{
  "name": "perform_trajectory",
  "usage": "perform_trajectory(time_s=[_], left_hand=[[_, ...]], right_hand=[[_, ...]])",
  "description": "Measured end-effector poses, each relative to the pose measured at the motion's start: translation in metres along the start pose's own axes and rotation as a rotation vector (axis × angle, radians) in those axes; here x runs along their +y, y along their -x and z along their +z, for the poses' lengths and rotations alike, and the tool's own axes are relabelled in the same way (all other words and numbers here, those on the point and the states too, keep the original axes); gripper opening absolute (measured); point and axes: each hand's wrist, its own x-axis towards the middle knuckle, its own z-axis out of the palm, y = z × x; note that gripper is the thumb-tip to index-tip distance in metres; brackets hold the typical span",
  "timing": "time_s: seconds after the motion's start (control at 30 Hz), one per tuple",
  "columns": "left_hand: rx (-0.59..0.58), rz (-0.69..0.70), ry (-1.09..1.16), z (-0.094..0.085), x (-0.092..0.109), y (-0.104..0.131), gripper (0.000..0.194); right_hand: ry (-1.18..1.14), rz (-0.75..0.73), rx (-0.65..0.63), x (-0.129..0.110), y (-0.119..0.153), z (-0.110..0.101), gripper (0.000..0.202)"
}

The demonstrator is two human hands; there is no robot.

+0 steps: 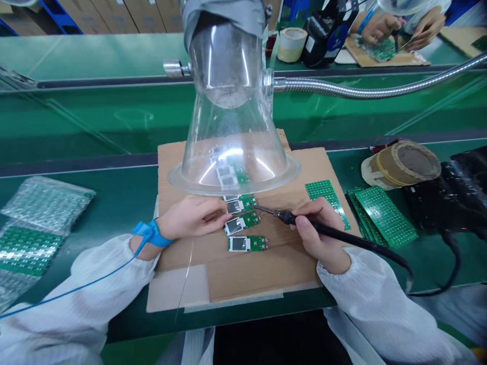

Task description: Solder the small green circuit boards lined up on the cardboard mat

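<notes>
My right hand (319, 228) grips a soldering iron (304, 221) like a pen, its thin tip pointing left at the right end of a small green circuit board (236, 205) with a grey screen. My left hand (198, 215), with a blue wrist strap, is closed, thumb and forefinger at that board's left edge. Just below lie a second screen board (242, 223), tilted, and a third screen board (248, 244), lying nearly straight. More boards show blurred through the clear fume hood (234, 137) above. All rest on a cardboard sheet (281, 274).
Green board panels (384, 215) are stacked at the right, beside a tape roll (403, 162); another panel (329, 200) lies on the cardboard. Bubble-wrapped panels (41, 228) lie left. A metal hose (361, 91) crosses the top right. Across the bench, another person's hands (403, 30) work on a board.
</notes>
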Motion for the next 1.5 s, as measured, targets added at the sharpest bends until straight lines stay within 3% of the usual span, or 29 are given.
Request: perform_trajectory(time_s=[0.33, 0.77, 1.03, 1.17, 1.37, 1.5], left_hand=[[-0.09, -0.111, 0.001, 0.004, 0.0, 0.007, 0.039], [-0.094, -0.075, -0.019, 0.006, -0.002, 0.008, 0.033], [-0.029, -0.042, -0.008, 0.001, 0.001, 0.002, 0.035], [0.01, -0.038, -0.012, 0.002, 0.0, 0.003, 0.032], [-0.057, 0.006, -0.051, 0.007, -0.003, 0.005, 0.033], [-0.079, 0.0, -0.053, 0.009, -0.004, 0.006, 0.034]], right_hand=[[0.078, -0.031, -0.159, -0.01, -0.007, 0.0, 0.013], [0.097, -0.035, -0.189, -0.009, -0.008, 0.001, 0.012], [-0.071, -0.013, -0.016, 0.0, 0.001, -0.002, 0.008], [-0.062, -0.019, -0.057, 0.0, 0.0, -0.002, 0.009], [0.057, -0.085, -0.167, -0.006, -0.006, 0.0, 0.007], [0.089, -0.092, -0.173, -0.009, -0.007, 0.0, 0.007]])
